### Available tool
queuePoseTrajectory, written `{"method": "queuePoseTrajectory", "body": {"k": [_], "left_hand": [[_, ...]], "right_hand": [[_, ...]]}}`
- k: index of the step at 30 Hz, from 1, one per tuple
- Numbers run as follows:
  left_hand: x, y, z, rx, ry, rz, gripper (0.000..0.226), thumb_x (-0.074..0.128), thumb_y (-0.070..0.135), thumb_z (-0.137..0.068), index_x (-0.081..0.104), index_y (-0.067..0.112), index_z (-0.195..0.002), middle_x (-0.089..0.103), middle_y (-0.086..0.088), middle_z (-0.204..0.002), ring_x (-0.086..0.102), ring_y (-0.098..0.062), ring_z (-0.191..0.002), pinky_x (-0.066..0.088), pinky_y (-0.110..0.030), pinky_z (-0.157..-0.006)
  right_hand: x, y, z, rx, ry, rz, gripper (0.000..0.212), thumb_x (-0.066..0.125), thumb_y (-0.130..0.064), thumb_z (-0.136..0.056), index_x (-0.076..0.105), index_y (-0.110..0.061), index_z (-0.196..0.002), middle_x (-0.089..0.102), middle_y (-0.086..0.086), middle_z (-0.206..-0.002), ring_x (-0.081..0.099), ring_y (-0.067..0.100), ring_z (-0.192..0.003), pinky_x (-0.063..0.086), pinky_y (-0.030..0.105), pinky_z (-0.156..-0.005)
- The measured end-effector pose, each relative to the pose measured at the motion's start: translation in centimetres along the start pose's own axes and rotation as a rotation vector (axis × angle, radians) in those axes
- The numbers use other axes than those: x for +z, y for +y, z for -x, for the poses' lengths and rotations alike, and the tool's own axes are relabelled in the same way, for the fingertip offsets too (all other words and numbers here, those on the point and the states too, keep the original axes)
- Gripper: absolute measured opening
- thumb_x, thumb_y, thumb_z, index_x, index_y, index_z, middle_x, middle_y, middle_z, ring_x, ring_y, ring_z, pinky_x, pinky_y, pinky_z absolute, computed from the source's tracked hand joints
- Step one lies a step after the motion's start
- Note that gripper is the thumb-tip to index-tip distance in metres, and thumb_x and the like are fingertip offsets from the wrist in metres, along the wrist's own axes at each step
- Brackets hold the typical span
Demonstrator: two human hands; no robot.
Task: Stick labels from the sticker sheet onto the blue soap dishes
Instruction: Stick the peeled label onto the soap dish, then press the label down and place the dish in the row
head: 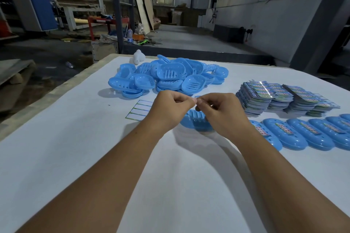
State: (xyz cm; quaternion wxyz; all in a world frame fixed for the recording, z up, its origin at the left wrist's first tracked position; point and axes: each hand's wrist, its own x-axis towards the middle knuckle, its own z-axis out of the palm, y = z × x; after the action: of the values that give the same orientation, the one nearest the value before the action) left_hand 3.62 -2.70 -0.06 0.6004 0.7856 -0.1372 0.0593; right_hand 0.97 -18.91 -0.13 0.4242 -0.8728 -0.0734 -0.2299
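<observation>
Two hands met at mid-frame above a single blue soap dish (pixel 197 122) on the white table (pixel 66 157). The left hand (pixel 168 108) and right hand (pixel 219 109) pinched a small clear label (pixel 196 98) between their fingertips. The sticker sheet (pixel 139 109) lay just left of them; a heap of unlabelled dishes (pixel 166 75) filled upper centre, a row of labelled dishes (pixel 306 134) and card stacks (pixel 284 98) at right.

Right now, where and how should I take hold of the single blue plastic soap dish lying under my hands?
Probably grip the single blue plastic soap dish by its left rounded end, coming from the left: it lies slots up, and the right hand covers its other end.
</observation>
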Motion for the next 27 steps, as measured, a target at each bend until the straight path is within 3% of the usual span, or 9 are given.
{"method": "queuePoseTrajectory", "body": {"k": [3,8,12,16,19,21,22,24,27], "left_hand": [[-0.1,-0.1,0.0,-0.002,0.021,-0.001,0.016,0.077,0.038,-0.085,0.080,0.022,-0.086,0.072,0.013,-0.067,0.061,0.003,-0.056,0.039,-0.009,-0.048],[0.0,-0.3,-0.2,-0.028,0.023,-0.022,0.016,0.076,0.036,-0.086,0.079,0.021,-0.087,0.062,0.015,-0.055,0.047,0.001,-0.039,0.032,-0.010,-0.038],[0.1,-0.4,-0.3,-0.044,0.015,-0.016,0.014,0.075,0.032,-0.088,0.079,0.019,-0.087,0.063,0.012,-0.056,0.046,0.001,-0.038,0.031,-0.011,-0.036],[0.2,-0.8,-0.6,-0.054,0.029,-0.030,0.013,0.075,0.032,-0.087,0.078,0.020,-0.084,0.064,0.011,-0.057,0.045,0.000,-0.039,0.032,-0.012,-0.037],[0.5,-1.2,-0.7,-0.070,0.015,-0.041,0.013,0.076,0.035,-0.084,0.078,0.023,-0.081,0.072,0.005,-0.069,0.060,-0.008,-0.053,0.046,-0.025,-0.049],[0.7,-1.4,-0.9,-0.083,0.005,-0.058,0.012,0.078,0.034,-0.082,0.078,0.022,-0.080,0.076,-0.001,-0.077,0.071,-0.023,-0.077,0.057,-0.041,-0.073],[0.8,-1.5,-1.1,-0.083,-0.004,-0.087,0.012,0.078,0.033,-0.082,0.078,0.022,-0.078,0.076,-0.003,-0.077,0.072,-0.025,-0.080,0.057,-0.043,-0.079],[0.8,-1.7,-1.4,-0.079,-0.025,-0.168,0.014,0.077,0.033,-0.082,0.077,0.022,-0.074,0.074,-0.003,-0.073,0.067,-0.019,-0.070,0.057,-0.041,-0.077],[0.8,-1.9,-1.7,-0.086,-0.046,-0.278,0.018,0.076,0.033,-0.082,0.075,0.020,-0.069,0.072,0.000,-0.068,0.060,-0.012,-0.062,0.053,-0.036,-0.067]], "right_hand": [[0.1,0.1,-0.2,0.007,0.037,0.052,0.020,0.066,-0.025,-0.094,0.078,-0.021,-0.078,0.071,-0.016,-0.069,0.061,0.000,-0.057,0.045,0.025,-0.059],[-0.5,0.4,-0.6,0.147,0.116,0.110,0.027,0.069,-0.031,-0.088,0.075,-0.016,-0.067,0.069,0.001,-0.060,0.064,0.027,-0.061,0.054,0.039,-0.063],[-0.7,0.5,-0.6,0.169,0.086,0.113,0.029,0.065,-0.027,-0.085,0.071,-0.011,-0.062,0.065,0.006,-0.057,0.049,0.014,-0.049,0.044,0.029,-0.054],[-1.3,0.7,-0.8,0.268,0.057,-0.011,0.025,0.067,-0.027,-0.081,0.074,-0.011,-0.063,0.069,0.013,-0.065,0.053,0.018,-0.052,0.045,0.032,-0.048],[-1.6,0.9,-0.8,0.319,0.001,-0.042,0.027,0.073,-0.033,-0.080,0.076,-0.011,-0.065,0.072,0.017,-0.071,0.055,0.022,-0.054,0.044,0.028,-0.044],[-1.7,1.0,-0.8,0.328,-0.015,-0.005,0.031,0.076,-0.036,-0.081,0.076,-0.012,-0.063,0.069,0.018,-0.066,0.052,0.021,-0.050,0.043,0.029,-0.046],[-1.6,1.1,-0.8,0.331,-0.021,0.024,0.034,0.077,-0.037,-0.082,0.074,-0.012,-0.059,0.066,0.016,-0.058,0.048,0.018,-0.045,0.041,0.029,-0.048],[-1.6,1.4,-0.7,0.332,-0.034,0.099,0.040,0.077,-0.037,-0.082,0.069,-0.013,-0.051,0.054,0.006,-0.045,0.037,0.012,-0.036,0.036,0.025,-0.048],[-1.5,1.7,-0.7,0.329,-0.047,0.201,0.040,0.077,-0.039,-0.082,0.071,-0.008,-0.057,0.044,0.000,-0.042,0.030,0.011,-0.037,0.029,0.024,-0.043]]}}
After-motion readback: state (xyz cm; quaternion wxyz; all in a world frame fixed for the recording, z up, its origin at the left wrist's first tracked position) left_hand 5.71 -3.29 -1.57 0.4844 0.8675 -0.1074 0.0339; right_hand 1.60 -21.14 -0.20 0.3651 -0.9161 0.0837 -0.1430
